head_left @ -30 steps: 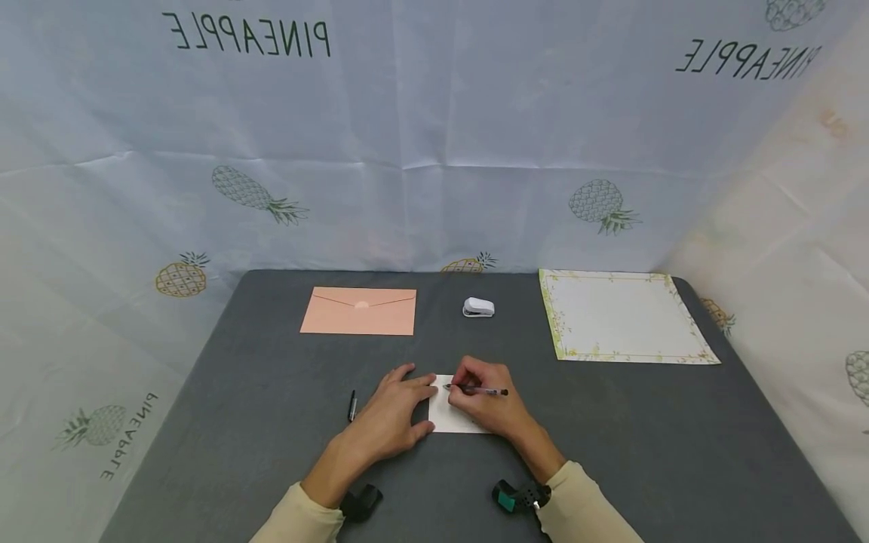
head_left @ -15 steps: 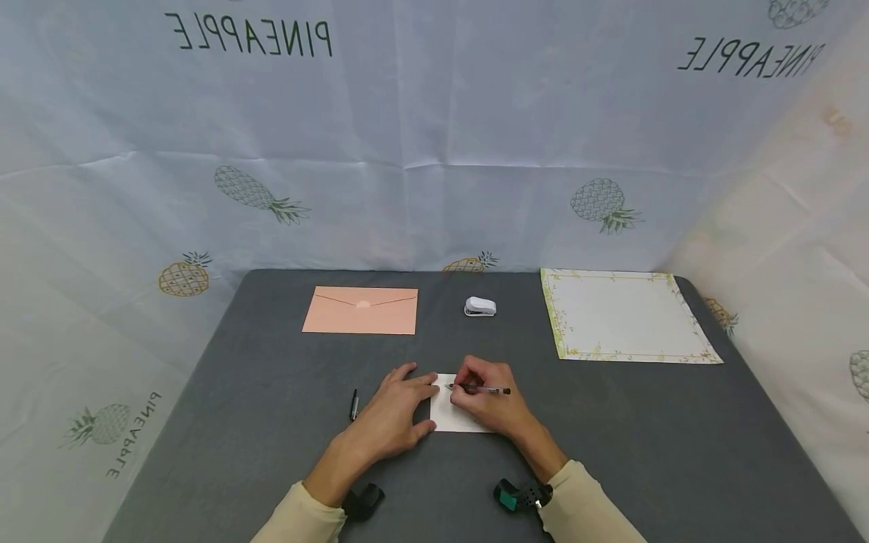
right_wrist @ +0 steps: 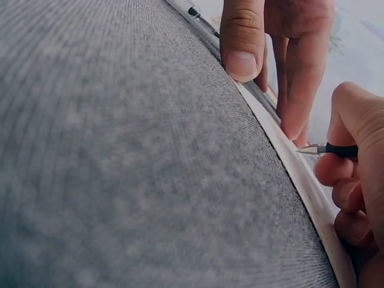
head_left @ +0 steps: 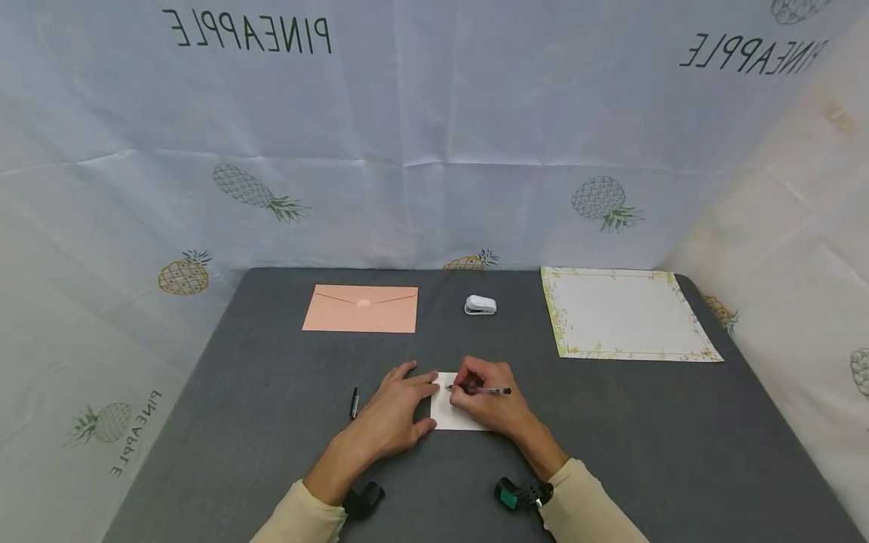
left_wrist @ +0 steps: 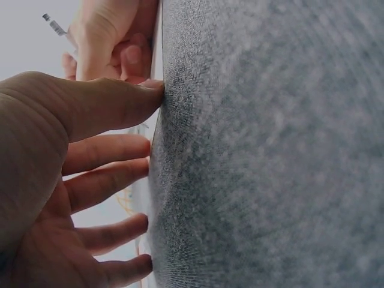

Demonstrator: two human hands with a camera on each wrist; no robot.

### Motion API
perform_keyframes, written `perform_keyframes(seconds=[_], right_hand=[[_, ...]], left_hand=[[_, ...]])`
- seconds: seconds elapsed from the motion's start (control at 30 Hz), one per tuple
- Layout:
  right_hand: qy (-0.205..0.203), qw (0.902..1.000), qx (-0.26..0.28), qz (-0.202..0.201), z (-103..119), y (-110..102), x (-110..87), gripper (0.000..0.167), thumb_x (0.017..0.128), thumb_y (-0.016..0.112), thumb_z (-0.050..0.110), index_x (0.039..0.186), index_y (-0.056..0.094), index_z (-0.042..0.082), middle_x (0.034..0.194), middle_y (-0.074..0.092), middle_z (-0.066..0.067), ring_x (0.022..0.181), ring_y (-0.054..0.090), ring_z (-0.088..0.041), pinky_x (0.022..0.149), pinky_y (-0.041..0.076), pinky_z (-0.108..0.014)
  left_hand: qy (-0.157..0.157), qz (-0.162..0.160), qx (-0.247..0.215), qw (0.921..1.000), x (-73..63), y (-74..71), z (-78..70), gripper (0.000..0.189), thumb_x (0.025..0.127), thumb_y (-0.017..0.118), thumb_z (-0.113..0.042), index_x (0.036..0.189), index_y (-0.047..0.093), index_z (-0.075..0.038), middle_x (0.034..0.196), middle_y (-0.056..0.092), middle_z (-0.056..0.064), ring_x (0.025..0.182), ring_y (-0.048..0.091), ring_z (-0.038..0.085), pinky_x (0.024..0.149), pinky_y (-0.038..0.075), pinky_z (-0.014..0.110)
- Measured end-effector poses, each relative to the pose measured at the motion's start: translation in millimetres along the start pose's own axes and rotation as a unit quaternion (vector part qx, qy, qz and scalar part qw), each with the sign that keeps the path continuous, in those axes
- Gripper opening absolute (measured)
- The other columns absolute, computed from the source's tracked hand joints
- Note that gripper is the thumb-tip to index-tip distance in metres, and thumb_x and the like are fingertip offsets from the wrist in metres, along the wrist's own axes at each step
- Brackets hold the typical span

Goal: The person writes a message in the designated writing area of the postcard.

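A small white sheet of paper (head_left: 449, 413) lies on the dark table between the hands. My left hand (head_left: 385, 418) rests at its left edge with fingers spread, the thumb and fingertips touching the paper and table. My right hand (head_left: 494, 401) pinches a black-and-clear pen (head_left: 490, 391), its metal tip at the upper left part of the paper. In the right wrist view the pen tip (right_wrist: 309, 149) is at the paper's surface. The right hand covers the paper's right part. Left of the left hand lies a black pen cap (head_left: 354, 403).
A peach envelope (head_left: 360, 320) lies at the back left of the dark table (head_left: 271, 422). Behind the hands sits a small white stapler (head_left: 480, 305). At the back right is a large white sheet with a floral border (head_left: 624, 313). A pineapple-print cloth (head_left: 434, 113) hangs behind.
Both hands keep nearly the same pose over the paper. The pen tip stays at the upper left of the sheet, and the whole head view shifts very slightly.
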State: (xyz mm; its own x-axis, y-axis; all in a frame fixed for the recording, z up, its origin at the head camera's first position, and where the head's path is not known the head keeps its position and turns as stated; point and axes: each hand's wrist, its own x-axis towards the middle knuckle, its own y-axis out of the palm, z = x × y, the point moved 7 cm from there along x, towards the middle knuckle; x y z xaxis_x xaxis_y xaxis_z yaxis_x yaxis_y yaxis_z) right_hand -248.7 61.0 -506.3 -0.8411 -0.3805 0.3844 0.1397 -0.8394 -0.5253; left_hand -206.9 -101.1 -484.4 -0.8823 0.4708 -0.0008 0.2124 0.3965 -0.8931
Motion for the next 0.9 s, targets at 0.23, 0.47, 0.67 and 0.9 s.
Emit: perform_keyframes(seconds=[0.23, 0.47, 0.67, 0.9], right_hand=[[-0.006, 1.0000, 0.003, -0.004, 0, -2, 0.1, 0.027, 0.081, 0.076, 0.001, 0.079, 0.065, 0.026, 0.069, 0.061, 0.016, 0.059, 0.049, 0.000, 0.055, 0.039, -0.020], [-0.011, 0.9996, 0.002, -0.025, -4, -7, -2.1, 0.028, 0.080, 0.075, -0.001, 0.077, 0.064, 0.025, 0.069, 0.062, 0.013, 0.060, 0.048, -0.001, 0.055, 0.039, -0.020], [-0.013, 0.9991, -0.007, -0.039, -5, -12, -4.0, 0.027, 0.082, 0.076, -0.002, 0.080, 0.066, 0.024, 0.070, 0.061, 0.012, 0.063, 0.049, -0.002, 0.056, 0.039, -0.020], [-0.012, 0.9996, -0.014, -0.020, -4, -9, -2.8, 0.027, 0.082, 0.077, 0.001, 0.081, 0.066, 0.025, 0.070, 0.060, 0.014, 0.061, 0.049, 0.000, 0.055, 0.039, -0.019]], left_hand=[[0.007, -0.007, -0.001, 0.9999, -0.7, -0.5, -0.7, 0.050, 0.090, 0.092, -0.020, 0.135, 0.077, -0.003, 0.153, 0.067, 0.014, 0.153, 0.048, 0.049, 0.125, 0.036, 0.073], [0.001, -0.001, 0.004, 1.0000, 0.1, 1.1, 0.0, 0.051, 0.090, 0.092, -0.021, 0.136, 0.077, -0.004, 0.154, 0.067, 0.012, 0.154, 0.048, 0.048, 0.124, 0.036, 0.074], [-0.005, 0.005, -0.002, 1.0000, -0.1, 1.3, 0.0, 0.052, 0.090, 0.092, -0.021, 0.136, 0.076, -0.004, 0.155, 0.066, 0.012, 0.155, 0.047, 0.048, 0.124, 0.036, 0.074], [-0.005, 0.003, -0.001, 1.0000, 0.1, 1.1, 0.0, 0.052, 0.091, 0.092, -0.022, 0.137, 0.076, -0.004, 0.155, 0.066, 0.012, 0.155, 0.047, 0.048, 0.124, 0.036, 0.074]])
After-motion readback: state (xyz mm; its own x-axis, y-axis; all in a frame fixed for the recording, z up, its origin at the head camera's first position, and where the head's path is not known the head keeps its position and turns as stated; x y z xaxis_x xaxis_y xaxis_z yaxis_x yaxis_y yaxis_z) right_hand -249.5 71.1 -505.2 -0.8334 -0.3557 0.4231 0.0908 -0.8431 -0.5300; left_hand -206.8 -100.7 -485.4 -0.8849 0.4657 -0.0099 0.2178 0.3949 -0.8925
